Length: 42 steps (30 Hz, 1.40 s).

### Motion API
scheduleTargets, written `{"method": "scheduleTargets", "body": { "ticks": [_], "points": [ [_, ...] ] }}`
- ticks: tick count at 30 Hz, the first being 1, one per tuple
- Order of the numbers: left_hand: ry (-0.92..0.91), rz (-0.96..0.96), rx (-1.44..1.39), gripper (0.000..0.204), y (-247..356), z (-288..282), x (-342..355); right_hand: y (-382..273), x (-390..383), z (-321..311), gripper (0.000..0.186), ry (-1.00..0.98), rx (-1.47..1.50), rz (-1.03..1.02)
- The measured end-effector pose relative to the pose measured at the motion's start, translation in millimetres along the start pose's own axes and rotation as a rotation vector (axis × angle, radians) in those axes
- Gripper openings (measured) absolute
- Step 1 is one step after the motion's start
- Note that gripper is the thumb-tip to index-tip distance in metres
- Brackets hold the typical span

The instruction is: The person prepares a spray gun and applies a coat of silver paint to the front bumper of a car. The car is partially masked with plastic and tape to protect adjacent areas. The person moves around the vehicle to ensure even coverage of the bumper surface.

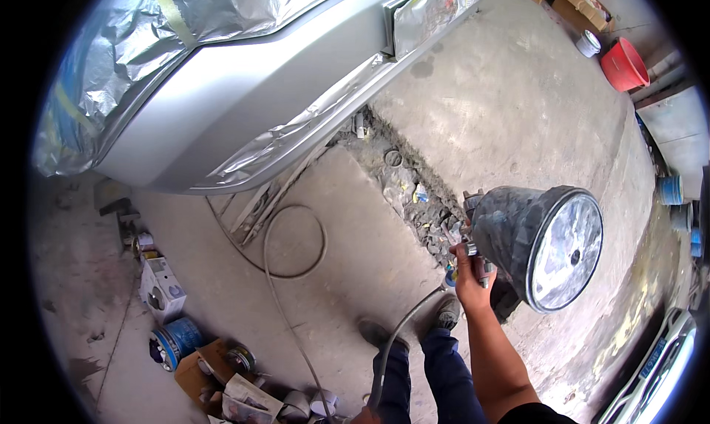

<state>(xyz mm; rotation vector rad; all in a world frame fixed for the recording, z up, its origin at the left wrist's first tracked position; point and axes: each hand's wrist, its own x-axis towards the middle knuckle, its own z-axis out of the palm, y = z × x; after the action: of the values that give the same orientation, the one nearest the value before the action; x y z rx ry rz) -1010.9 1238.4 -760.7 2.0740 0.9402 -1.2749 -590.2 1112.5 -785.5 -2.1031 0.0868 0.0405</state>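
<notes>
My right hand (473, 277) is wrapped round the handle of a spray gun (483, 267), held out in front at the right. On top of the gun sits a large dark paint cup (509, 224), smeared with grey, with a round whitish lid (568, 250). From the gun's handle an air hose (399, 326) runs down toward the lower edge. There a sliver of my left hand (363, 416) shows, closed at the hose; most of it is cut off. Ahead at the upper left stands a silver car bumper (244, 91), with foil masking (237, 13) above it.
The hose loop (324, 239) lies on the concrete floor. A rubble-filled trench (414, 194) crosses it. At lower left are a white box (161, 289), a blue can (180, 342) and an open carton (194, 376). A red bucket (625, 65) stands far right; another bumper (651, 372) lies nearer.
</notes>
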Motion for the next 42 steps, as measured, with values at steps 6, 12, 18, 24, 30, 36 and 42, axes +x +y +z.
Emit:
{"method": "scheduleTargets", "body": {
  "ticks": [6,12,18,24,30,36,42],
  "points": [
    [0.011,-0.052,-0.008,0.037,12,-4,-2,-29,9,42,0.041,-0.058,0.308,-0.247],
    [0.085,-0.011,-0.106,0.032,3,-2,-2,-82,13,83,0.028,0.028,0.653,0.159],
    [0.133,0.013,-0.122,0.030,-25,21,-1,-46,-21,99,0.020,0.022,0.385,0.054],
    [0.021,-0.058,-0.094,0.032,-18,-8,2,-72,-10,82,0.025,0.071,0.426,0.125],
    [0.089,0.005,-0.099,0.031,-23,-12,4,-64,9,60,0.029,0.130,0.192,-0.179],
    [0.022,0.016,-0.057,0.029,-19,-27,9,-24,1,81,0.016,-0.026,0.146,-0.206],
    [0.008,0.025,-0.052,0.028,-20,-28,11,-30,22,44,0.019,-0.002,0.459,0.102]
  ]
}}
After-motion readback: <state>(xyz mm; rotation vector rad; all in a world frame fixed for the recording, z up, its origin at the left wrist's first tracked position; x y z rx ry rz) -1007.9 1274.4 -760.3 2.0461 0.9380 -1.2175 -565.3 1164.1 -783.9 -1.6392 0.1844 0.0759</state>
